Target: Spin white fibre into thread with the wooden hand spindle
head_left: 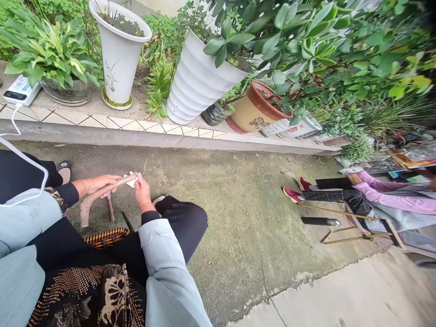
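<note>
Nearest us is a black cloth with a cream floral print (pixel 90 295) over the person's lap, with pale blue sleeves (pixel 166 281) on either side. Head view only. Just beyond, the left hand (pixel 97 184) and right hand (pixel 142 193) are held over the knees, with a curved wooden stick (pixel 107 190) across them and its crook end hanging down to the left. The left hand's fingers (pixel 107 180) are closed over the shank. The right hand's fingers (pixel 138 181) look pressed together on a white rag (pixel 131 180) at the stick's far end, though the fingertips are partly hidden. We judge the stick light and stiff, probably smooth, so the straight shank looks like the best place to hold it, clear of the crook. Below the hands, a reddish peg (pixel 111 206) stands near an orange-and-black striped band (pixel 106 237). On the far ledge are a power bank (pixel 20 90) with a white cable (pixel 23 163), white planters (pixel 119 54), and a terracotta-rimmed pot (pixel 254 109). To the right, a seated co-worker with pink sleeves (pixel 391 200) and red shoes (pixel 293 194) is near a dark thermos (pixel 320 221) lying on the concrete ground (pixel 259 227).
</note>
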{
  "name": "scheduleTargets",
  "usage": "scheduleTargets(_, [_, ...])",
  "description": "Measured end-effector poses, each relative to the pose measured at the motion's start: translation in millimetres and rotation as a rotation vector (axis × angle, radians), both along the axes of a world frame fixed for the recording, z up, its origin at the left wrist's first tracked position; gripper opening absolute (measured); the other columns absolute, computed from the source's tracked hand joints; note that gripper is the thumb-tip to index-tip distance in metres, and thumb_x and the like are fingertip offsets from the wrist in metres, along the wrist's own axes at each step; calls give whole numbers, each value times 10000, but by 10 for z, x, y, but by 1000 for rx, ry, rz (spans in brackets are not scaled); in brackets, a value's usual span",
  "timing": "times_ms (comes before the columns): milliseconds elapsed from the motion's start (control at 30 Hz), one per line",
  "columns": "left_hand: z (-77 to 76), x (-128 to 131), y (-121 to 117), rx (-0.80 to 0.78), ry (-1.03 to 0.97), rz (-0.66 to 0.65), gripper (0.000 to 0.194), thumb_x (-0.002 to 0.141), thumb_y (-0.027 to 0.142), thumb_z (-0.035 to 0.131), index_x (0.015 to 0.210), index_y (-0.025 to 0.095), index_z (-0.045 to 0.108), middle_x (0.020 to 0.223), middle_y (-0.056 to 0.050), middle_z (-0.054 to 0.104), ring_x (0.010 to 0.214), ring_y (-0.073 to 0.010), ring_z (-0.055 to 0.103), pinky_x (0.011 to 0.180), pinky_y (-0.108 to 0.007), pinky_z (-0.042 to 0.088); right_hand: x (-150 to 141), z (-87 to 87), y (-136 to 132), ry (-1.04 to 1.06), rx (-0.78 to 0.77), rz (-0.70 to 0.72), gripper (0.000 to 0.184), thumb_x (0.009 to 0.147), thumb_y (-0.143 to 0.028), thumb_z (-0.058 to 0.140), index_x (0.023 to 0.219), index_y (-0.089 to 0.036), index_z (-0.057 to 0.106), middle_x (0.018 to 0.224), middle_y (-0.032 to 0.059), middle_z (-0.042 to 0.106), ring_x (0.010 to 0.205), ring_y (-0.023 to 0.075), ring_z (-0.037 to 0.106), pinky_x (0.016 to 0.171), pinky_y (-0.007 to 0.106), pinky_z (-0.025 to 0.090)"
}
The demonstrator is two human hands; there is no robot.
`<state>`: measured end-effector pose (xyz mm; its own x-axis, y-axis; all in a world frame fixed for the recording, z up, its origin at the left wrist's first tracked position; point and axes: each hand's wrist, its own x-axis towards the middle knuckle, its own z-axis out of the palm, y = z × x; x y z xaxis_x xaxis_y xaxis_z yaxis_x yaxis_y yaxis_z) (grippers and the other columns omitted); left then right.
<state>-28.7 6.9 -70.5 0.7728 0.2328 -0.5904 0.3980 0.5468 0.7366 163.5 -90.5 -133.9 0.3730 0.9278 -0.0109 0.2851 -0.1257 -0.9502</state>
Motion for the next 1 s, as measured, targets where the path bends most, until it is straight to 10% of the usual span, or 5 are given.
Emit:
scheduleTargets(600, [40,-4,-22,-68,10,28,705,825,248,466,1479,160,217,626,-10,546,389,-124,487,357,-212,389,-95,-61,-40,205,-115,-147,453,801,-178,426,1213,-138,609,728,26,599,537,103,449,539,231,437])
scheduleTargets(767, [126,43,-31,-64,-23,4,697,807,222,452,1463,198,219,885,-82,621,483,-144,576,372,-214,420,-149,-54,-32,308,-134,-69,511,787,-163,438,1282,-153,563,615,-26,502,480,81,368,487,211,379])
scheduleTargets(1000, [108,105,-16,-25,-19,-83,732,928,315,359,1488,290,-111,758,-23,609,427,-129,545,402,-208,427,-191,-16,-26,205,-134,35,491,811,-193,425,1280,-181,569,640,-18,512,507,93,371,513,215,369])
